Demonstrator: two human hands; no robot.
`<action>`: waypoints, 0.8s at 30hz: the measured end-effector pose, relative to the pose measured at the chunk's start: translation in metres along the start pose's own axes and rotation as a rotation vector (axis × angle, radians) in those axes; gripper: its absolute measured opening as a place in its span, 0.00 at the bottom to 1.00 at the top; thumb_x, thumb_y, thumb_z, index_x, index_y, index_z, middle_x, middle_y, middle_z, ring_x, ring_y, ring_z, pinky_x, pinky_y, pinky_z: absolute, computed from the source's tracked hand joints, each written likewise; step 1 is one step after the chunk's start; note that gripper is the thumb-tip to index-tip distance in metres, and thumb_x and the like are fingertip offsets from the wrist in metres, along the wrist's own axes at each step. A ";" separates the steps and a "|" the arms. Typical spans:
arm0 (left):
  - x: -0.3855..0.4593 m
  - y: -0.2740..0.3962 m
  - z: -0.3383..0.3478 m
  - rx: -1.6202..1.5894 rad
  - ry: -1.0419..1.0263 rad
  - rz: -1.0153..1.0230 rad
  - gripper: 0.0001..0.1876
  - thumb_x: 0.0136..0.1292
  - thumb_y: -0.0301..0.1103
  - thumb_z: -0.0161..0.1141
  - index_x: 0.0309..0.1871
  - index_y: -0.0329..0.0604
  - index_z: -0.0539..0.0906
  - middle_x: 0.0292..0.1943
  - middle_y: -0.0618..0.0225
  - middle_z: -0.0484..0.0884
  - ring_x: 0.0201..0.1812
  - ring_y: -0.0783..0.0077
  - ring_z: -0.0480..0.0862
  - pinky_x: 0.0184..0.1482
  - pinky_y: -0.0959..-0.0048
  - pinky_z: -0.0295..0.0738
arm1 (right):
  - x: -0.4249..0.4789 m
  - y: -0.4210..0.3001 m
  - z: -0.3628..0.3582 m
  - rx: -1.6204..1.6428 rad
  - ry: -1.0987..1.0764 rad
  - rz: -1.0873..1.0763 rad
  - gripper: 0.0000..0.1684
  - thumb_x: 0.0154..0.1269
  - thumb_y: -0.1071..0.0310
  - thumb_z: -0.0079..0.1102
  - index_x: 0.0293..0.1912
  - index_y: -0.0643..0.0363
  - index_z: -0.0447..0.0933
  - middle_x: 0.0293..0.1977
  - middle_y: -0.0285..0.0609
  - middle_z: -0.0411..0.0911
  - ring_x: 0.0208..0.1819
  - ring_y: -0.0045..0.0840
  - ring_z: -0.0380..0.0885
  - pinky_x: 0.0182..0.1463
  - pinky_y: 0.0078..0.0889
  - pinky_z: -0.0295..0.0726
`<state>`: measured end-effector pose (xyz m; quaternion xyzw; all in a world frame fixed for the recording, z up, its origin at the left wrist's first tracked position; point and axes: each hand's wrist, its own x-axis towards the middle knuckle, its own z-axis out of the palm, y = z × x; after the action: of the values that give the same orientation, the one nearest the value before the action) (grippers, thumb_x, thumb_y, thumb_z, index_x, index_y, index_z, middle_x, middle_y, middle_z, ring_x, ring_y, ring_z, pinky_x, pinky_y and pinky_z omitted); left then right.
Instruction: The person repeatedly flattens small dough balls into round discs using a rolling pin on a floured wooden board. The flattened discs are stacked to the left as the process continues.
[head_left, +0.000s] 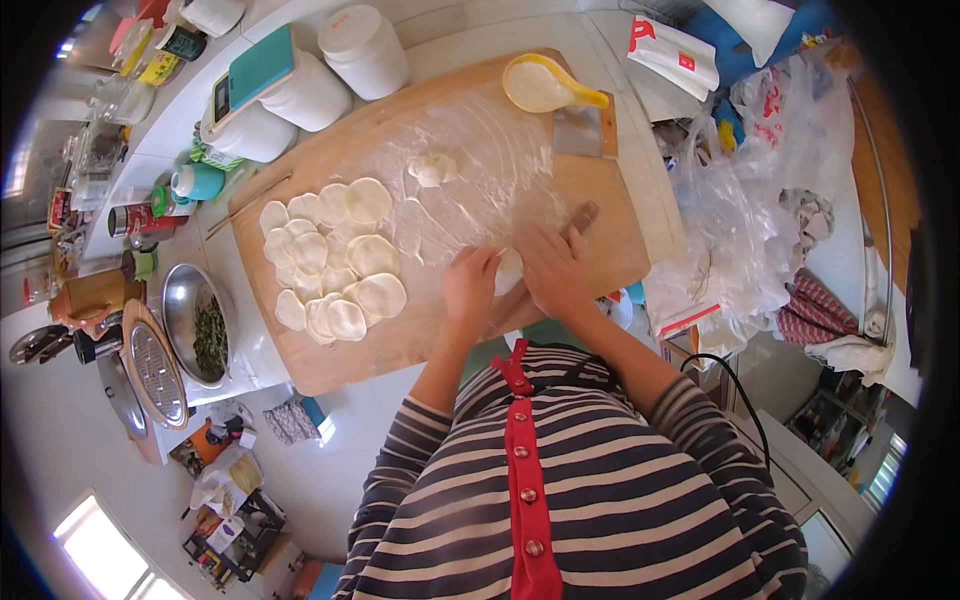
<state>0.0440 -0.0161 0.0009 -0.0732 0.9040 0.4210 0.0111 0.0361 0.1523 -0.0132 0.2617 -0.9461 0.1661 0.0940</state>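
Note:
My left hand (470, 283) pinches the edge of a small round dough wrapper (509, 271) on a floured wooden board (619, 251). My right hand (553, 271), slightly blurred, lies over a slim wooden rolling pin (582, 217), whose two ends show past the palm. The pin slants across the board at the wrapper's right side. Many rolled wrappers (379, 256) overlap in a group at the board's left. Several small dough pieces (433, 170) sit together beyond my hands, amid scattered flour.
A yellow-handled scoop (591, 97) with flour rests beside a dough scraper (576, 133) at the far right. Left of the board stands a steel bowl (178, 319) with chopped greens (211, 337). White canisters (364, 56) and a kitchen scale (261, 67) line the back; plastic bags (739, 217) crowd the right.

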 end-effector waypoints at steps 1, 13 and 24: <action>-0.006 -0.001 -0.001 -0.119 0.033 -0.043 0.09 0.56 0.27 0.62 0.40 0.39 0.84 0.32 0.56 0.84 0.32 0.62 0.84 0.36 0.70 0.76 | -0.011 0.005 -0.005 0.017 -0.018 -0.008 0.25 0.60 0.60 0.54 0.56 0.56 0.72 0.61 0.44 0.67 0.64 0.37 0.63 0.66 0.58 0.53; 0.017 -0.026 -0.021 0.153 -0.185 0.014 0.07 0.59 0.32 0.56 0.30 0.38 0.81 0.31 0.53 0.81 0.35 0.51 0.79 0.40 0.55 0.72 | 0.093 -0.029 0.040 0.016 -0.015 0.083 0.24 0.64 0.57 0.50 0.57 0.54 0.72 0.65 0.43 0.62 0.70 0.36 0.56 0.68 0.59 0.50; -0.043 -0.026 -0.038 0.079 0.183 -0.005 0.04 0.52 0.28 0.65 0.30 0.40 0.82 0.29 0.61 0.80 0.36 0.58 0.78 0.39 0.63 0.74 | -0.034 0.031 -0.004 0.044 -0.046 0.060 0.25 0.65 0.57 0.45 0.60 0.53 0.69 0.62 0.40 0.65 0.68 0.41 0.55 0.69 0.63 0.44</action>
<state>0.0917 -0.0565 0.0092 -0.1130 0.9169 0.3766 -0.0679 0.0491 0.1949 -0.0270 0.2388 -0.9516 0.1837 0.0613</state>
